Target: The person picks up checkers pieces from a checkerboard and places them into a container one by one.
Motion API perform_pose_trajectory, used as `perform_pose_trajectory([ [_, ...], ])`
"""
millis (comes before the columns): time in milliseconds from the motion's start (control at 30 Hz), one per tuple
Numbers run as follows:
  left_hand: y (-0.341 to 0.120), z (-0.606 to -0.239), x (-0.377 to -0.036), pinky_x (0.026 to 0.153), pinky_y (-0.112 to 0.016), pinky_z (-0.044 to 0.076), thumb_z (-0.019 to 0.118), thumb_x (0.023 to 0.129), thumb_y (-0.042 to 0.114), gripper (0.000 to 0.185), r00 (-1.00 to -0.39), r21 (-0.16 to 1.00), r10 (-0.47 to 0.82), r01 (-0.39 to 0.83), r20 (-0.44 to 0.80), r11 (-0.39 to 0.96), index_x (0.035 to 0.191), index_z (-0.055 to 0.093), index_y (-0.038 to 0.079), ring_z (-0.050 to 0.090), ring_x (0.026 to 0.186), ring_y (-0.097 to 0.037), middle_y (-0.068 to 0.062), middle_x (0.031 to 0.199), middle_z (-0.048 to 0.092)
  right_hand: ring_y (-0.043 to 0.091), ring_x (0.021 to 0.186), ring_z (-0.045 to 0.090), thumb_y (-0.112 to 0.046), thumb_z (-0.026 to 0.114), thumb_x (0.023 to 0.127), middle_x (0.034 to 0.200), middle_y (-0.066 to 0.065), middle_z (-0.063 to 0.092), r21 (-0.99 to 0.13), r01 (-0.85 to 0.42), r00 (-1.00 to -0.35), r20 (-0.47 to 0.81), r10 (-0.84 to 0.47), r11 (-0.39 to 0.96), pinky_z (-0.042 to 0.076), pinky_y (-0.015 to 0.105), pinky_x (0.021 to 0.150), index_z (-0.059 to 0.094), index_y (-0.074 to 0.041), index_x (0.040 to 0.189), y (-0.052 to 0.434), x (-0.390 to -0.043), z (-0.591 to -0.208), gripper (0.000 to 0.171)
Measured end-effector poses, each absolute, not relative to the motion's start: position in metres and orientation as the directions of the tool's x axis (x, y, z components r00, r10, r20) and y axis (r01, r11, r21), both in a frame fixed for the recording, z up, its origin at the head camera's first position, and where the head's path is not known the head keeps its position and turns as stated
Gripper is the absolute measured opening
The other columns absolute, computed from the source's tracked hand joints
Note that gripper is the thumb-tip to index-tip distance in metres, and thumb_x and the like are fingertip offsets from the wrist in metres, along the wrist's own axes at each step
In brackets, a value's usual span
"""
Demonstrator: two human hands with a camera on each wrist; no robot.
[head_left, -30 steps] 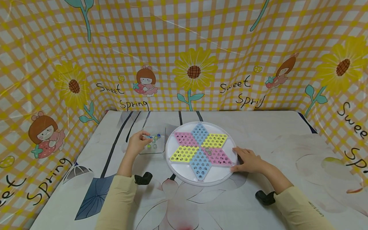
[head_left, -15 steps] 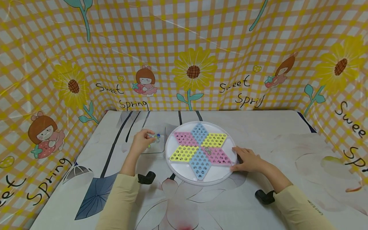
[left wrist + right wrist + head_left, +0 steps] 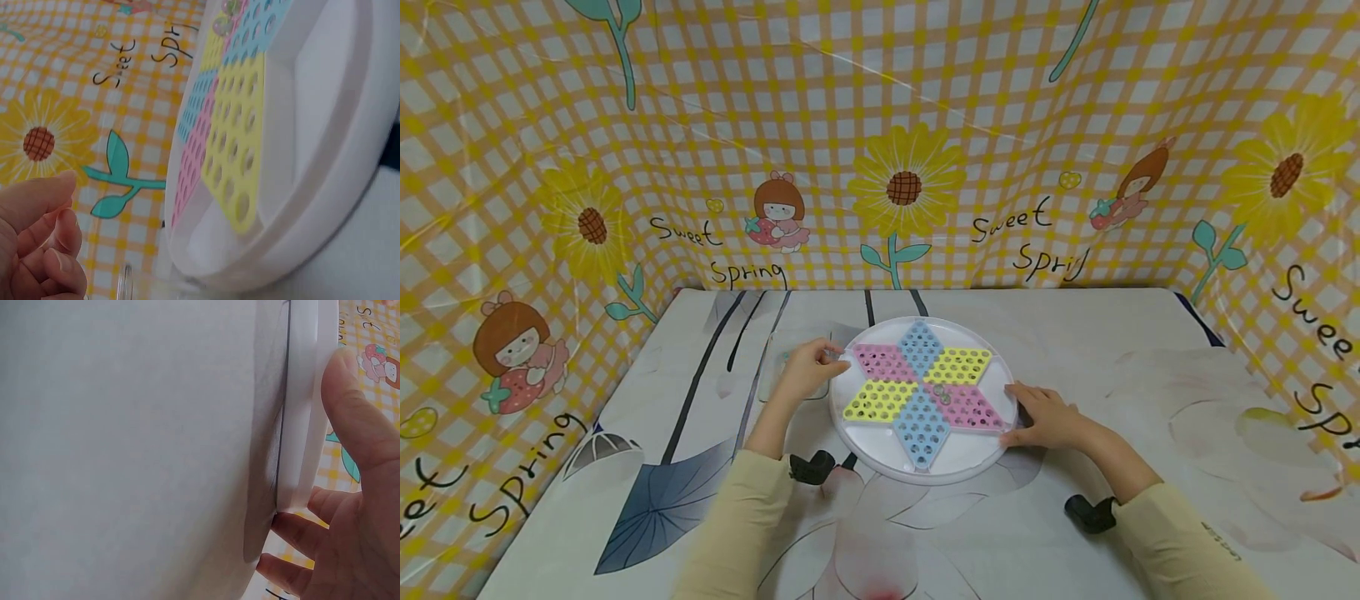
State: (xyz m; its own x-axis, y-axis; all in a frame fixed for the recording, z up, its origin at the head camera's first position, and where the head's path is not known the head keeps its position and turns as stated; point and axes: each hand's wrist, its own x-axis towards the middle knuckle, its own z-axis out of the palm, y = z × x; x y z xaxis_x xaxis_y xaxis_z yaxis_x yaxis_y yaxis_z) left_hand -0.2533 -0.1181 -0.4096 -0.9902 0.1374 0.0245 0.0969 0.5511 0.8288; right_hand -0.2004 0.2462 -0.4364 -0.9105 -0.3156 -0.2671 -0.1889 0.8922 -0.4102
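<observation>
**Marble on its way to the star board**

Nearest us, both cream sleeves (image 3: pixel 1180 533) come in from the bottom edge, each with a dark wrist camera under it. We rest our right hand (image 3: pixel 1047 417) against the near right rim of the round white board (image 3: pixel 958 471); the fingers lie fairly straight along the edge with the thumb over the lip, steadying it, not gripping hard. The wrist view shows the thumb on top of the rim and fingers tucked below.

Our left hand (image 3: pixel 808 367) hovers at the board's left edge, fingers curled in toward the thumb as if pinching something small. We cannot tell from these views whether a marble is in that pinch; the fingertips hide it. Just behind the hand sits the clear tray (image 3: pixel 769 379), mostly covered by it.

On the board, the coloured star of pink, yellow and blue holed panels (image 3: pixel 921 379) carries two marbles (image 3: pixel 943 395) near the centre.

To do this well, we judge: keep the right hand pressing so the board stays put, lower the pinch straight over one hole, release only once the marble is seated
</observation>
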Motion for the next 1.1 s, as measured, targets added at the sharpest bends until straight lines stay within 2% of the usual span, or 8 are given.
perform_pose_trajectory([
  [500,-0.071,-0.411,-0.251,0.053,-0.022,0.035,0.066,0.084,0.018,0.027,-0.955,0.816,0.297,0.194,0.030,0.544,0.108,0.063,0.006,0.042,0.059,-0.012,-0.002,0.071,0.051,0.056,0.121,0.021,-0.054,0.069,0.072,0.139,0.033,0.027,-0.393,-0.197,-0.909,-0.269,-0.317,0.898,0.015,0.078,0.085,0.028,0.006,0.137,0.247,-0.200,-0.436,0.098],
  [700,-0.051,-0.414,-0.250,0.053,-0.020,0.035,0.066,0.084,0.017,0.025,-0.928,0.802,0.370,0.242,0.028,0.546,0.106,0.065,0.006,0.042,0.061,-0.010,0.000,0.070,0.051,0.056,0.121,0.021,-0.053,0.069,0.072,0.138,0.034,0.027,-0.398,-0.200,-0.909,-0.265,-0.321,0.895,0.015,0.078,0.084,0.028,0.005,0.137,0.247,-0.199,-0.435,0.097],
  [1100,-0.019,-0.426,-0.242,0.051,-0.019,0.034,0.066,0.084,0.017,0.027,-0.880,0.789,0.475,0.277,-0.021,0.549,0.110,0.065,0.009,0.042,0.058,-0.008,0.003,0.067,0.051,0.056,0.121,0.021,-0.053,0.069,0.072,0.138,0.034,0.026,-0.405,-0.202,-0.909,-0.261,-0.324,0.892,0.015,0.078,0.084,0.028,0.006,0.137,0.247,-0.199,-0.434,0.097],
])
